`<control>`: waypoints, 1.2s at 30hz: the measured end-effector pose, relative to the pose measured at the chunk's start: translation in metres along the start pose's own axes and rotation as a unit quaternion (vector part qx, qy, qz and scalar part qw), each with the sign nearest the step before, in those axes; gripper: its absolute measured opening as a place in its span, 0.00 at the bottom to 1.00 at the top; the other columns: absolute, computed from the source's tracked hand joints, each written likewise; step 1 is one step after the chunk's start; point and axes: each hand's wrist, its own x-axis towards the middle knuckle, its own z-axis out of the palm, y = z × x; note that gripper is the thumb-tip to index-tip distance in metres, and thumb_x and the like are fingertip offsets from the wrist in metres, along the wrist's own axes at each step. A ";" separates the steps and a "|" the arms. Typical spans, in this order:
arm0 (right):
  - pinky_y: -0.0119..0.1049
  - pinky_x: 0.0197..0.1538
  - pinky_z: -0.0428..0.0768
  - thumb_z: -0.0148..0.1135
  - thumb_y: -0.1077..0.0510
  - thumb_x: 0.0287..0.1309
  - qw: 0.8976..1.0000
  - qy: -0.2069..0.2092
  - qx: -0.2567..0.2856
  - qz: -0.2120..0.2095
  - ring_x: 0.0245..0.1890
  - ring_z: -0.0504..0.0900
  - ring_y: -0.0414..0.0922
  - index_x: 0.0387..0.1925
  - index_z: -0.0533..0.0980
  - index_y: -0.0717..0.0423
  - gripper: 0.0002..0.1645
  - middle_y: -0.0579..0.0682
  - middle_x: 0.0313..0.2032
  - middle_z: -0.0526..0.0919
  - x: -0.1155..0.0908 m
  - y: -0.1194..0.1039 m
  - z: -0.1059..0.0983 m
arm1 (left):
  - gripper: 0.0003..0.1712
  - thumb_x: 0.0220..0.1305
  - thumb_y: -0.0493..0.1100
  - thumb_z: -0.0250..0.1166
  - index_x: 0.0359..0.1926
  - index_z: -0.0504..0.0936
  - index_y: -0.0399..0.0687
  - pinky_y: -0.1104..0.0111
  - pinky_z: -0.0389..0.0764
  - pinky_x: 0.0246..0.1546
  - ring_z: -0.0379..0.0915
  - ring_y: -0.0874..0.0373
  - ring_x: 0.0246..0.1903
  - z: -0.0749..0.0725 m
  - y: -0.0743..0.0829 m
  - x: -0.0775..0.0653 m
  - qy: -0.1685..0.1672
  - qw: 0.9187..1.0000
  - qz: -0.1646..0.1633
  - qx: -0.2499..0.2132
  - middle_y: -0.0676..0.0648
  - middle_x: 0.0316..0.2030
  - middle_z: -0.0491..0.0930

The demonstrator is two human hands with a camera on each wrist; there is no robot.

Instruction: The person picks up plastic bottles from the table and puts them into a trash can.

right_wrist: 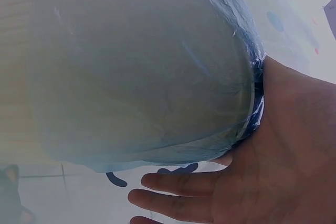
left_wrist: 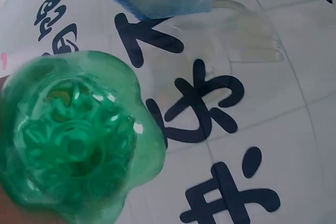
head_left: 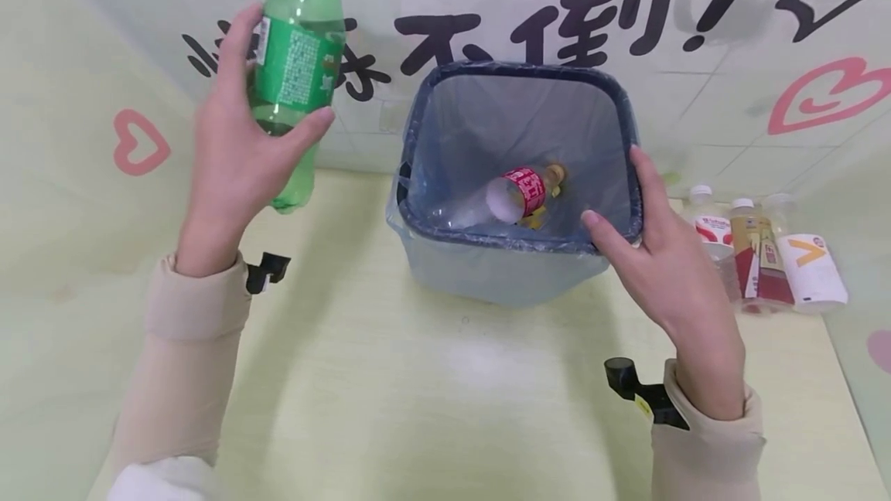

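Head view: upper left, the left hand grips a green bottle, a gap separating it from the left rim of the lined bin. Right of centre, the right hand grips the bin's near-right corner. Inside lies a red-labelled bottle.

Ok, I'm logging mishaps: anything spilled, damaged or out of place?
Nothing stands out: no spill shows. The green bottle in the left hand looks undamaged, and the red-labelled bottle lies inside the lined bin.
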 end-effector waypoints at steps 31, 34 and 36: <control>0.69 0.56 0.66 0.53 0.32 0.66 1.000 0.001 0.001 0.000 0.64 0.67 0.68 0.78 0.35 0.25 0.50 0.66 0.70 0.64 0.003 0.001 -0.002 | 0.47 0.61 0.44 0.70 0.74 0.52 0.58 0.64 0.80 0.41 0.76 0.54 0.46 0.051 0.068 0.039 -0.077 0.977 0.091 -0.175 0.44 0.56 0.75; 0.68 0.57 0.66 0.53 0.33 0.66 1.000 0.004 0.009 -0.001 0.64 0.67 0.68 0.78 0.35 0.25 0.50 0.65 0.70 0.64 0.003 0.002 -0.001 | 0.46 0.63 0.46 0.68 0.74 0.50 0.56 0.64 0.80 0.42 0.77 0.55 0.45 0.060 0.076 0.041 -0.093 0.976 0.098 -0.172 0.46 0.57 0.75; 0.68 0.57 0.66 0.54 0.33 0.66 1.000 0.002 0.012 -0.001 0.64 0.67 0.67 0.78 0.35 0.25 0.50 0.65 0.70 0.64 0.002 0.002 0.000 | 0.47 0.63 0.47 0.68 0.75 0.49 0.54 0.65 0.80 0.42 0.76 0.57 0.45 0.065 0.079 0.041 -0.101 0.975 0.102 -0.167 0.47 0.58 0.74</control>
